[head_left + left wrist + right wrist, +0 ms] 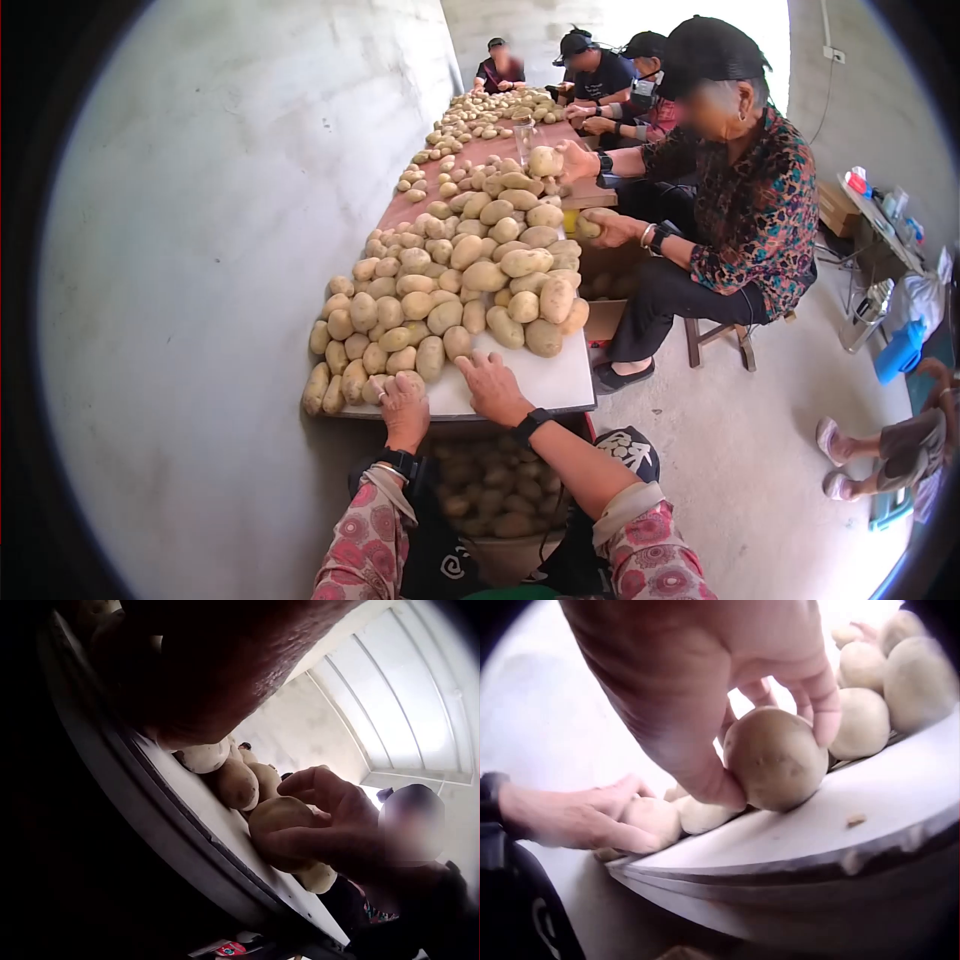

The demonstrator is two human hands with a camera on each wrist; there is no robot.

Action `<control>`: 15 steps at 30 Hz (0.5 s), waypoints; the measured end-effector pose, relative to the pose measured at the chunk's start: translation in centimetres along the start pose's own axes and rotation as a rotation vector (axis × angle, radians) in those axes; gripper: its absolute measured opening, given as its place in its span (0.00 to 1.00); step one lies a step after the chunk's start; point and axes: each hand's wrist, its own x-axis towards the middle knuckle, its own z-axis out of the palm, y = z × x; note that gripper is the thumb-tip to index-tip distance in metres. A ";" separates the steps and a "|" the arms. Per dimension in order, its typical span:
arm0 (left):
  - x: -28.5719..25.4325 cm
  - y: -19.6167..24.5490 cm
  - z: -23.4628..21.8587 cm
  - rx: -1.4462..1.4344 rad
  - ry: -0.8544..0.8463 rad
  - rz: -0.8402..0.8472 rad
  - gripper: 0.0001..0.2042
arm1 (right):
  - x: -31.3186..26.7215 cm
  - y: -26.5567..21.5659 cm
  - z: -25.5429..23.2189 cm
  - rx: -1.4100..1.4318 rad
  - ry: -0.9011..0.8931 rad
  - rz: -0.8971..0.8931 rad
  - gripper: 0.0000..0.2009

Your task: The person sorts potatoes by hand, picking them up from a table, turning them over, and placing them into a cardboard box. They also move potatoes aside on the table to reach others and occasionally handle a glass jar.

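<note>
Many potatoes [485, 275] lie heaped over the long table. My right hand [492, 388] is at the near edge of the heap, thumb and fingers round a potato [776, 759] low over the white tabletop [560, 372]. In the left wrist view, this right hand [334, 817] appears from the side with the same potato [281, 825]. To its left, at the table's front corner, my left hand [403, 412] holds another potato [651, 819] between thumb and fingers. The left fingers are out of sight in the left wrist view, behind the dark wrist.
Below the table edge, between the knees, stands a container of potatoes [490, 490]. A seated person [745, 200] at the right side holds a potato in each hand. Several people sit farther along. A grey wall [220, 250] borders the left side.
</note>
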 end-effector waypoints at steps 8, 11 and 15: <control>-1.4 0.3 0.7 0.013 0.151 -0.011 0.32 | -3.7 3.0 -4.5 0.168 -0.142 0.325 0.15; -1.1 0.3 1.0 0.039 0.195 0.009 0.32 | -4.6 4.7 -4.6 0.183 -0.043 0.268 0.15; -1.2 0.0 1.3 0.113 0.158 -0.001 0.30 | -6.3 3.5 -3.4 0.175 0.092 0.103 0.19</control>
